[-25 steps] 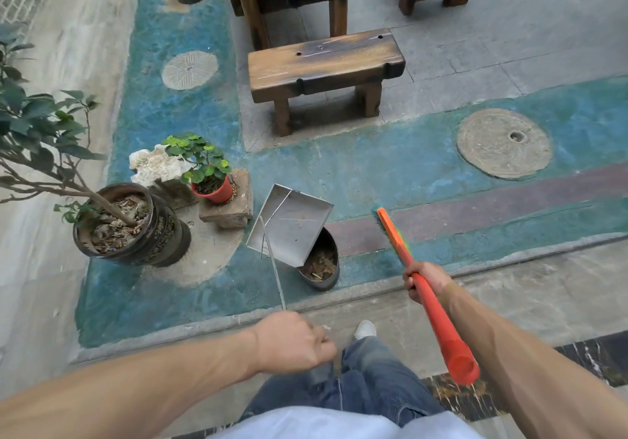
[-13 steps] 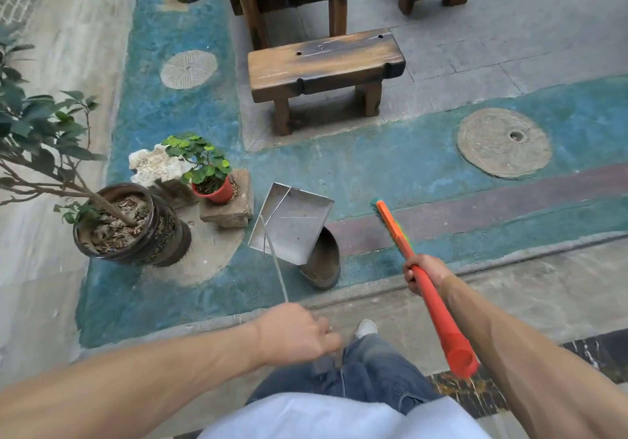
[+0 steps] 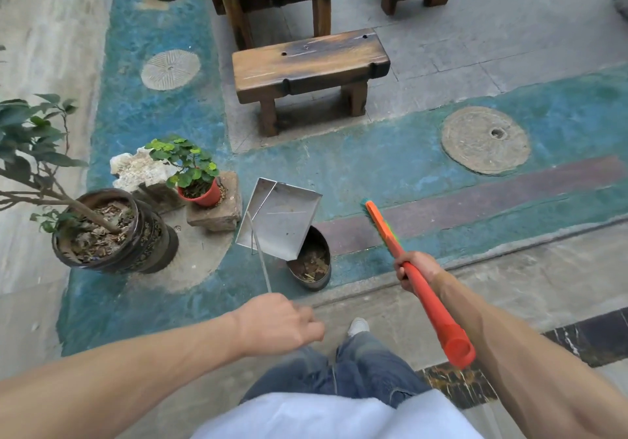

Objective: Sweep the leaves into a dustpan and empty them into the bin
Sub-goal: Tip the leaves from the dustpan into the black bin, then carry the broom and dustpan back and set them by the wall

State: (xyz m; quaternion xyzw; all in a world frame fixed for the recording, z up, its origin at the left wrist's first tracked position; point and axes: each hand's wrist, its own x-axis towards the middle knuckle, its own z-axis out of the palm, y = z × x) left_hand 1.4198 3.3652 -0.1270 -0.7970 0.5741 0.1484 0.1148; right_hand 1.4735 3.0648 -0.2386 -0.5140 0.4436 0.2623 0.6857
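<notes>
My left hand (image 3: 277, 323) grips the thin metal handle of a silver dustpan (image 3: 280, 219). The pan hangs tilted, its lower edge over the rim of a small dark bin (image 3: 317, 277). Brown dry leaves (image 3: 311, 263) lie inside the bin. My right hand (image 3: 413, 270) grips the orange broom handle (image 3: 433, 306); the broom's green-bristled head (image 3: 375, 214) points away from me, just right of the bin.
A large dark pot with a small tree (image 3: 112, 234) stands to the left. A red pot with a green plant (image 3: 200, 180) sits on a stone block. A wooden bench (image 3: 309, 64) is ahead, a round manhole cover (image 3: 484, 139) to the right. My shoe (image 3: 358, 326) is below the bin.
The dustpan has shifted a little over the bin. The leaves in the bin, hidden by the pan half a second ago, show again. Both hands keep their grips.
</notes>
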